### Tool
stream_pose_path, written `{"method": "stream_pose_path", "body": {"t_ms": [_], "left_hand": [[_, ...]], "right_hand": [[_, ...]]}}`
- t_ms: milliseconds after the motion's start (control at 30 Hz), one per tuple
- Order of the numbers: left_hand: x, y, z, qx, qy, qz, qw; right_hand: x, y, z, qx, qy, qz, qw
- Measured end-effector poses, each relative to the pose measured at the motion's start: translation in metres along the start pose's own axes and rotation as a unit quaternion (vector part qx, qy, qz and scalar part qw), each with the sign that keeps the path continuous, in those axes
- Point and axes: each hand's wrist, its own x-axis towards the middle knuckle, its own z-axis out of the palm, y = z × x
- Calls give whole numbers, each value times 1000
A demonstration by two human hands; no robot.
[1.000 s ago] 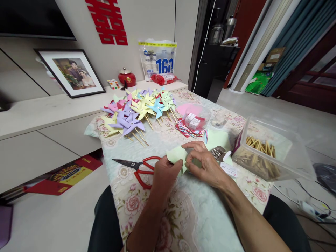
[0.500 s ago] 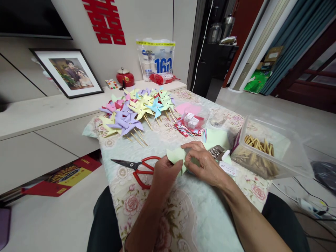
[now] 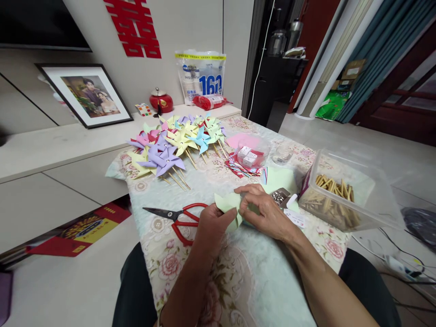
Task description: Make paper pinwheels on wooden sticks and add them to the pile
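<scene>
Between my hands is a piece of light green paper [image 3: 227, 202] with curled, folded edges. My left hand [image 3: 213, 223] pinches its lower left side between thumb and fingers. On the right side, my right hand [image 3: 259, 210] is closed on the same paper, its fingertips bent inward and partly hiding it. Red-handled scissors [image 3: 185, 218] lie just left of my left hand, blades pointing left. Past my right hand sit a small box of metal fasteners [image 3: 279, 195] and a green paper sheet [image 3: 281, 178].
Finished paper pinwheels [image 3: 184, 141] on sticks are piled at the table's far left. A clear plastic bin [image 3: 354, 204] of short wooden sticks stands at the right edge. Patterned strips [image 3: 243, 167] and a round clear container [image 3: 254, 151] lie towards the back.
Both hands keep their grip on the green paper with barely any movement. The whole view has shifted very slightly.
</scene>
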Motion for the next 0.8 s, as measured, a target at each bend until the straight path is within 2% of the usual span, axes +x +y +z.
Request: {"method": "stream_pose_path", "body": {"t_ms": [233, 567, 800], "left_hand": [[1, -2, -4, 0, -24, -14, 1000], [2, -1, -3, -17, -21, -20, 999], [5, 1, -3, -40, 44, -6, 998]], "right_hand": [[1, 1, 1, -2, -1, 13, 1000], [0, 1, 0, 31, 19, 37, 999], [-1, -3, -6, 167, 26, 98, 981]]}}
